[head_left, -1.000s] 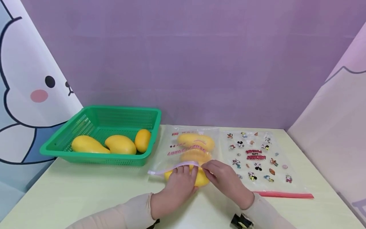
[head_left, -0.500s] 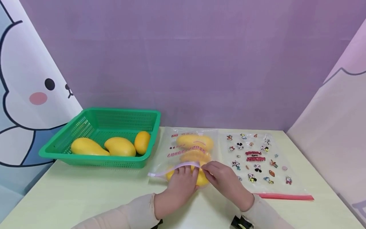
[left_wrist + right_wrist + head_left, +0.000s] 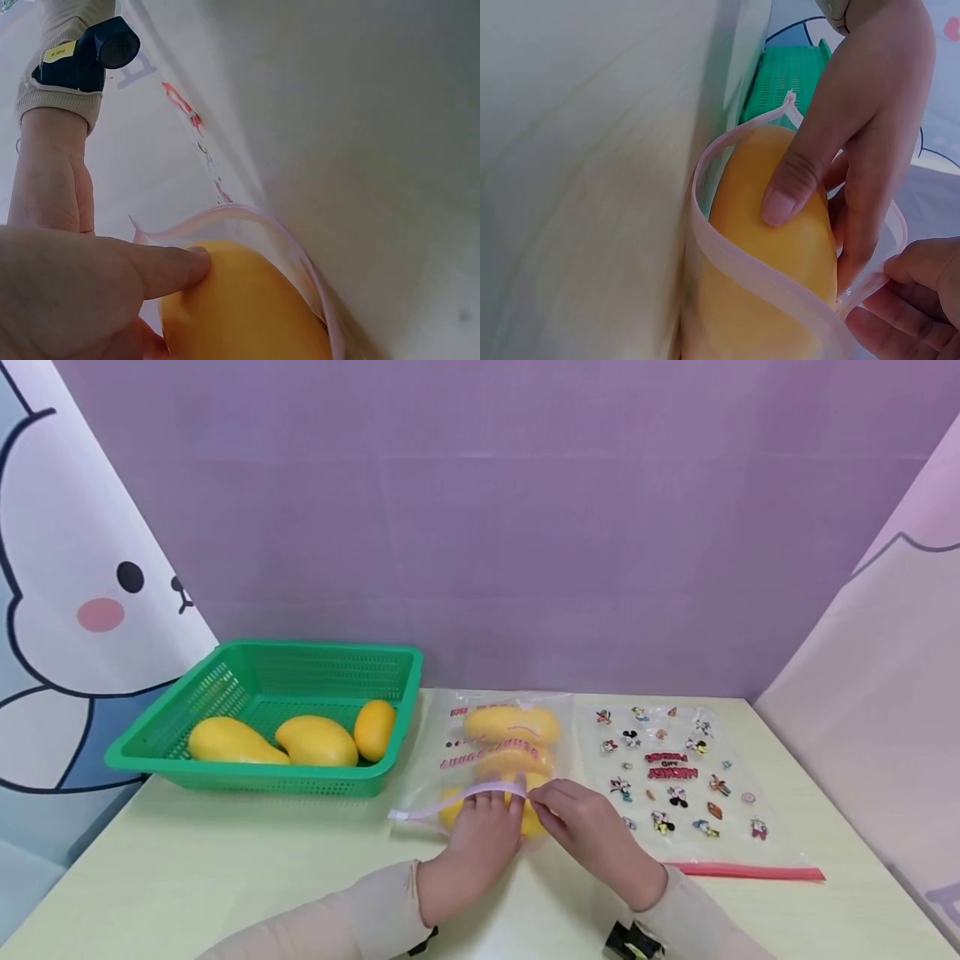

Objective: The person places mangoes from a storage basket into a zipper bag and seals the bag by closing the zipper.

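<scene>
A clear zip bag (image 3: 420, 777) with a pale pink zip edge lies mid-table; two yellow mangoes show through its far part. My left hand (image 3: 480, 843) reaches into its near mouth and grips another mango (image 3: 772, 217). The thumb presses on that mango (image 3: 247, 307) in the left wrist view, while the fingers lie along its other side. Along the right part of the opening, my right hand (image 3: 588, 831) pinches the bag's edge, as the right wrist view shows. The zip edge stands bowed apart around the mango.
A green basket (image 3: 262, 775) holding three mangoes (image 3: 317, 741) stands at the left back. To the right lies a flat clear bag (image 3: 675, 806) with cartoon prints and a red zip edge (image 3: 750, 871). A purple backdrop (image 3: 480, 527) rises behind the table.
My left hand has moved slightly forward and right, and the mango in it sits deeper in the bag. The right hand has kept its place at the bag's edge.
</scene>
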`<state>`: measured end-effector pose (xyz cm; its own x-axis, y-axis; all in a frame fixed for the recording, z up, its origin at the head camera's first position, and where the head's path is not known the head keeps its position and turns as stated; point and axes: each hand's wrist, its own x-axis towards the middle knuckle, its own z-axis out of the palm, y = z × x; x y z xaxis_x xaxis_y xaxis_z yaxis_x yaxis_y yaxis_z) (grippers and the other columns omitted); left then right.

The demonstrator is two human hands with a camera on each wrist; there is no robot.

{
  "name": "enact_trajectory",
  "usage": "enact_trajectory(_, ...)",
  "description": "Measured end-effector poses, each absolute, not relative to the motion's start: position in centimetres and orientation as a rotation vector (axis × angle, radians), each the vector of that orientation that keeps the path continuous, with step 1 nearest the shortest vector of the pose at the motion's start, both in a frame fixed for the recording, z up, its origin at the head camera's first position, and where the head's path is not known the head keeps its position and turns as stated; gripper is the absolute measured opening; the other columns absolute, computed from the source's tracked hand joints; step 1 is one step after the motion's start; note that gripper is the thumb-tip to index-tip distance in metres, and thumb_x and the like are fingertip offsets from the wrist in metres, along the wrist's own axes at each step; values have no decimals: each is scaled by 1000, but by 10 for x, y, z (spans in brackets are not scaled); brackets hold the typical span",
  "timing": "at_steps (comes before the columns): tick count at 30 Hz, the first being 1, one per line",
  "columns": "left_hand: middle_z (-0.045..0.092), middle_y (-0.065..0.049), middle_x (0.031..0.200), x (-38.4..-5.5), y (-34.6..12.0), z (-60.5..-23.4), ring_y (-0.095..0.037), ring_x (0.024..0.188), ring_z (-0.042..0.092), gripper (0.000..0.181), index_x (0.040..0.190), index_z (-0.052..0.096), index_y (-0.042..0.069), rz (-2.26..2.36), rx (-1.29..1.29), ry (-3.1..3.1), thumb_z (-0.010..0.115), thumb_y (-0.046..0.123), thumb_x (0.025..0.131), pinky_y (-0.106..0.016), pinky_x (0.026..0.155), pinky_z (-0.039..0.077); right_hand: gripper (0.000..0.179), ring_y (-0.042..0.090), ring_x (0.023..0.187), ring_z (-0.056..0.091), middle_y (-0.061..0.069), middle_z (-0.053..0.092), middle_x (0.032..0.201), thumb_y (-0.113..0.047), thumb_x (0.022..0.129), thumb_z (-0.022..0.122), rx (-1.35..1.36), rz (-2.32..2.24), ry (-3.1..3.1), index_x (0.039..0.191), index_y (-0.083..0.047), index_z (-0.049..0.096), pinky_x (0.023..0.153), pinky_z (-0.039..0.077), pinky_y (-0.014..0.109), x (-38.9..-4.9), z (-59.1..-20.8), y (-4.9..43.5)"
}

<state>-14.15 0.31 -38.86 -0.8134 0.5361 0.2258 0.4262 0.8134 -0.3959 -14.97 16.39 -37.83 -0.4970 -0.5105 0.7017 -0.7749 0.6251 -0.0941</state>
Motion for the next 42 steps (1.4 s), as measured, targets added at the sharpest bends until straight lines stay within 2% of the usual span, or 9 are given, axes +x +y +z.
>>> enact_trajectory(10,63,-8,119,-149,8,-387,-19,112,57,70,138,46,12,528,-722,-2632,58,56,85,-32,87,50,26,13,71,64,2,68,80,7,63,79,985,528,-2214,85,-4,69,63,53,23,-150,-376,164)
enact_trajectory(13,63,-11,118,-152,9,-392,-23,110,59,69,135,47,11,516,-690,-2555,61,54,83,-33,89,49,26,12,70,64,2,68,80,7,63,78,989,530,-2199,84,-4,69,63,53,22,-151,-376,165)
enact_trajectory(18,65,-12,108,-161,12,-400,-26,92,63,60,127,53,14,467,-606,-2398,68,48,80,-33,81,50,24,12,71,64,2,68,80,6,64,77,997,512,-2180,85,-4,69,63,53,23,-152,-377,167)
enact_trajectory(22,64,-10,108,-166,20,-397,-24,95,61,51,129,55,15,494,-617,-2444,64,41,86,-35,83,50,27,12,70,63,1,67,80,6,62,78,983,503,-2176,85,-5,69,62,53,23,-153,-377,168)
enact_trajectory(27,59,-10,121,-167,30,-390,-22,110,54,45,137,48,17,547,-640,-2630,53,32,94,-37,91,46,28,11,68,62,1,67,78,5,62,78,987,514,-2172,86,-5,69,60,52,22,-153,-379,169)
enact_trajectory(35,58,-13,117,-170,32,-386,-25,98,57,48,140,44,19,479,-554,-2695,53,29,95,-33,88,47,28,12,70,63,2,67,80,5,62,78,978,483,-2186,87,-4,69,62,52,22,-153,-377,170)
enact_trajectory(42,56,-13,117,-170,30,-390,-26,98,57,45,138,46,17,429,-530,-2692,53,26,94,-34,90,46,26,13,72,63,2,67,81,5,63,76,1000,494,-2171,86,-4,68,64,52,21,-152,-377,170)
